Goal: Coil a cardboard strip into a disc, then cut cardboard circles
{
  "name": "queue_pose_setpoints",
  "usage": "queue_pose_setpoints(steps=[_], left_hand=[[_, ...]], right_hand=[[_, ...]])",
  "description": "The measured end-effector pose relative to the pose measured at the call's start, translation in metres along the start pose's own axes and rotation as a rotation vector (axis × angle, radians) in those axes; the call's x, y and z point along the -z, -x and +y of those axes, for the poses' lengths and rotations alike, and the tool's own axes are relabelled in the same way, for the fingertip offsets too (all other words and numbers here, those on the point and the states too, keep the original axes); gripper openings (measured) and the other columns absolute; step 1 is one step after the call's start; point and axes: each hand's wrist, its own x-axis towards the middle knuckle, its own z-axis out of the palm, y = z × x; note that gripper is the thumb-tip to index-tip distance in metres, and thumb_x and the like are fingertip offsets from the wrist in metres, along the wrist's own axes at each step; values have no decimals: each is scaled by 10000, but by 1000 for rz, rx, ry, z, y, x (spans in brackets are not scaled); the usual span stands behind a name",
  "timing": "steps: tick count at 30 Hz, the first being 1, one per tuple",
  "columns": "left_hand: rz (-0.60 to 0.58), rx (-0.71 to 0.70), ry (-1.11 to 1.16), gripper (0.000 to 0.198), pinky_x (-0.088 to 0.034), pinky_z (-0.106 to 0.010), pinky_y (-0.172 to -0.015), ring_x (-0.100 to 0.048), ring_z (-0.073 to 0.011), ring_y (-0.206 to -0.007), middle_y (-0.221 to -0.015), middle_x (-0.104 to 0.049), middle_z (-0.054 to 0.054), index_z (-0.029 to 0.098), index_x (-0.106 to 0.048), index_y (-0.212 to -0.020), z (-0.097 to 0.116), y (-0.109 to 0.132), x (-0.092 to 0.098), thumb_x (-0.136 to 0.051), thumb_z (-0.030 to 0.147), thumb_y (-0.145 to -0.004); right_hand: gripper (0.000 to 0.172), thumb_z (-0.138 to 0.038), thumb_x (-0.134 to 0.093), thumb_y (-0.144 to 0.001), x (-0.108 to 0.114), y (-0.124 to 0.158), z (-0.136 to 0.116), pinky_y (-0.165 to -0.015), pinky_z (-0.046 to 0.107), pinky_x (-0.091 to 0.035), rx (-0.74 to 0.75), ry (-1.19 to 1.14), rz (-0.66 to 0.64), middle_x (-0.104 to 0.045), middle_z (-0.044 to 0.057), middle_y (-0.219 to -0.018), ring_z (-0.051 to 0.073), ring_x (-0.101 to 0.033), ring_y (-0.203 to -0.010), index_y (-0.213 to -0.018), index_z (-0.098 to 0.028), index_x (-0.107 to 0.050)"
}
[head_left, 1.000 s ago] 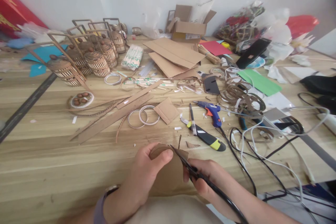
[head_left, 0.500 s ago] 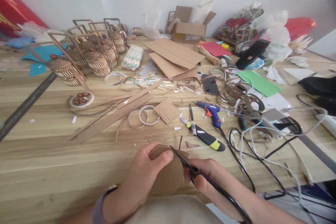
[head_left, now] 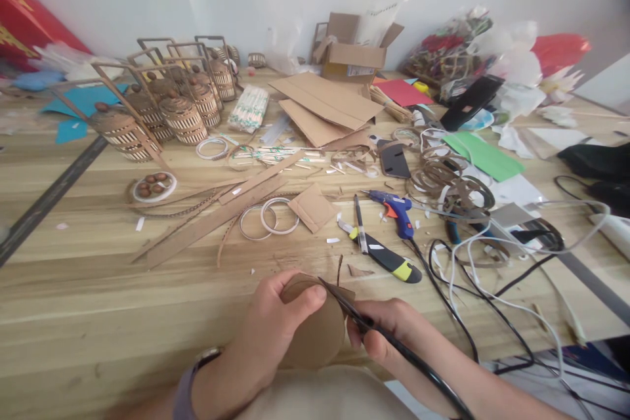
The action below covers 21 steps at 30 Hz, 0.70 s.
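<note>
My left hand (head_left: 275, 318) is closed on a rounded piece of brown cardboard (head_left: 317, 338), its thumb pressed flat on the upper face. In my right hand (head_left: 388, 331) are dark-handled scissors (head_left: 361, 320), gripped by thumb and fingers. The scissor blades lie along the upper right edge of the cardboard, close to my left thumb. A narrow flap of cardboard sticks out beyond the blades. Just past my hands lie a small cardboard scrap (head_left: 360, 270) and a black and yellow utility knife (head_left: 388, 259) with a pen (head_left: 361, 226) across it.
A blue glue gun (head_left: 399, 210) and tangled white and black cables (head_left: 467, 289) lie to the right. Cardboard strips (head_left: 211, 230), tape rings (head_left: 279, 215) and a cardboard square (head_left: 314, 207) are ahead. Several small lidded woven baskets with handles (head_left: 182, 118) stand at the back left.
The scissors and cardboard have shifted very slightly, with the blades still at the cardboard's edge. Both hands keep their hold.
</note>
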Motion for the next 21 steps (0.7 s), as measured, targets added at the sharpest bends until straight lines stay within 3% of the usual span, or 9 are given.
queue_pose_setpoints(steps=[12, 17, 21], left_hand=[[5, 0, -18, 284, -428, -288, -657, -611, -200, -739, -737, -712, 8, 204, -698, -769, 0, 1, 0, -737, 475, -692], [47, 22, -30, 357, -475, -332, -748, -679, -279, -887, -866, -784, -42, 200, -752, -868, -3, -1, 2, -772, 492, -663], [-2, 11, 145, 430, -529, -369, -806, -722, -313, -931, -966, -807, -84, 190, -771, -949, -1, -4, 1, -833, 474, -632]], right_hand=[[759, -932, -341, -807, 0, 2, 4, -458, 226, -201, -33, 14, -15, -332, -48, -596, 91, -276, -533, -656, -194, -433], [755, -932, -359, -799, 1, 3, 6, -462, 226, -203, -50, 15, -19, -340, -42, -612, 98, -274, -552, -653, -194, -427], [739, -906, -343, -834, 1, 1, 7, -476, 234, -215, -2, 28, 35, -332, -48, -603, 102, -272, -546, -667, -194, -455]])
